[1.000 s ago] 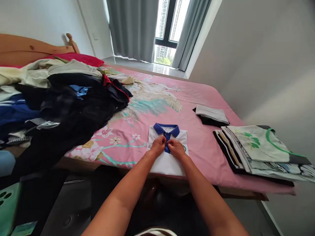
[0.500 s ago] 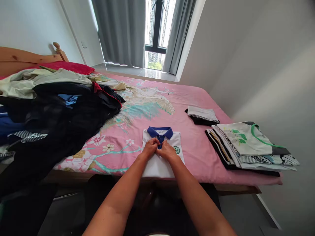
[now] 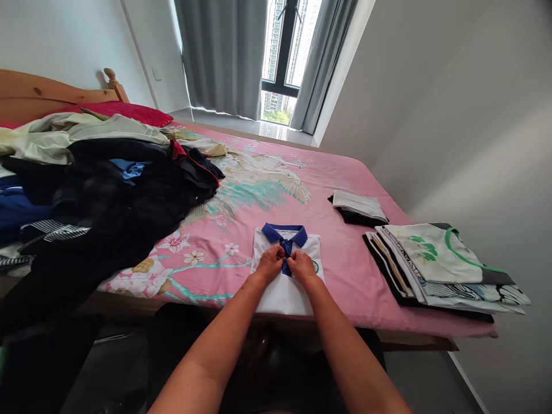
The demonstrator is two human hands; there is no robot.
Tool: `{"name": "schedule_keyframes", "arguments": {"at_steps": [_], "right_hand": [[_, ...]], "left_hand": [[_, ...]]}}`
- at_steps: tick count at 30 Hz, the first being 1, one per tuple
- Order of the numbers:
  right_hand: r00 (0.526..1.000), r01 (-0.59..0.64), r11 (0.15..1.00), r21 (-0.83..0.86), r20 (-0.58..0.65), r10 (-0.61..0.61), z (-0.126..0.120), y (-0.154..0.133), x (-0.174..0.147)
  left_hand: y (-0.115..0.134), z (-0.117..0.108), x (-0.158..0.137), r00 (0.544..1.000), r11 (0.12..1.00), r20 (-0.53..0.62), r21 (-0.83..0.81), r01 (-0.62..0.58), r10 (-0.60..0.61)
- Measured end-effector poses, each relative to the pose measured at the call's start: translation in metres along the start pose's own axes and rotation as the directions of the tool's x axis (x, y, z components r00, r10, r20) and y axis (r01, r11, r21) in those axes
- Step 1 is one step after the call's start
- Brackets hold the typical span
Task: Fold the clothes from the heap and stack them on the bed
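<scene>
A white polo shirt (image 3: 282, 299) with a blue collar and blue button placket lies folded at the bed's near edge, collar pointing away from me. Over its front, my left hand (image 3: 271, 261) pinches the placket from the left. Opposite it, my right hand (image 3: 301, 264) grips the placket's right side, fingers closed. The two sets of fingertips almost meet on the blue strip; any button between them is too small to make out. A round green badge on the shirt's chest is partly covered by my right hand.
A large heap of loose dark and pale clothes (image 3: 121, 195) covers the bed's left side. On the right stand a stack of folded shirts (image 3: 431, 259) and a smaller folded pile (image 3: 360, 207). The pink bedsheet (image 3: 241, 224) reaches the wall.
My hands have shifted slightly down the placket, and more of the blue strip shows above the fingers. The whole view has swung a little to the left.
</scene>
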State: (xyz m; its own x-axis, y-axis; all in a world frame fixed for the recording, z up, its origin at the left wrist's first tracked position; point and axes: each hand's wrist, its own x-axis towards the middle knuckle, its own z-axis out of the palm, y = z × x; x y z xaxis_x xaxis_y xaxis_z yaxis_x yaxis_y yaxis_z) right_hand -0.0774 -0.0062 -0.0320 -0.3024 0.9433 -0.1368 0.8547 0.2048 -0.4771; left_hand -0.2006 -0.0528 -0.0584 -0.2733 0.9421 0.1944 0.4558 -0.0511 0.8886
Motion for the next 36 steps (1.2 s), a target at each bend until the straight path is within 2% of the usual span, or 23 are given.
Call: {"name": "schedule_keyframes", "arguments": {"at_steps": [7,18,26,30,36], "right_hand": [[0.999,0.020,0.995,0.095,0.033,-0.024,0.002,0.009,0.006],[0.996,0.091,0.950,0.297,-0.009,-0.093,0.007,0.023,0.001],[0.996,0.094,0.917,0.387,-0.042,-0.085,0.011,0.024,-0.003],[0.997,0.071,0.918,0.390,0.008,-0.080,0.005,0.023,-0.005],[0.987,0.013,0.921,0.388,0.143,-0.075,-0.005,0.019,0.001]], "left_hand": [[0.000,0.003,0.001,1.000,0.998,-0.009,0.065,-0.008,0.008],[0.004,0.000,-0.001,0.999,0.995,0.013,0.091,0.033,-0.034],[0.008,-0.002,0.000,0.999,0.996,0.029,0.074,0.044,-0.046],[0.008,-0.002,0.000,0.998,0.997,0.034,0.064,0.051,-0.053],[0.006,-0.002,0.000,0.998,0.997,0.029,0.045,0.057,-0.059]]}}
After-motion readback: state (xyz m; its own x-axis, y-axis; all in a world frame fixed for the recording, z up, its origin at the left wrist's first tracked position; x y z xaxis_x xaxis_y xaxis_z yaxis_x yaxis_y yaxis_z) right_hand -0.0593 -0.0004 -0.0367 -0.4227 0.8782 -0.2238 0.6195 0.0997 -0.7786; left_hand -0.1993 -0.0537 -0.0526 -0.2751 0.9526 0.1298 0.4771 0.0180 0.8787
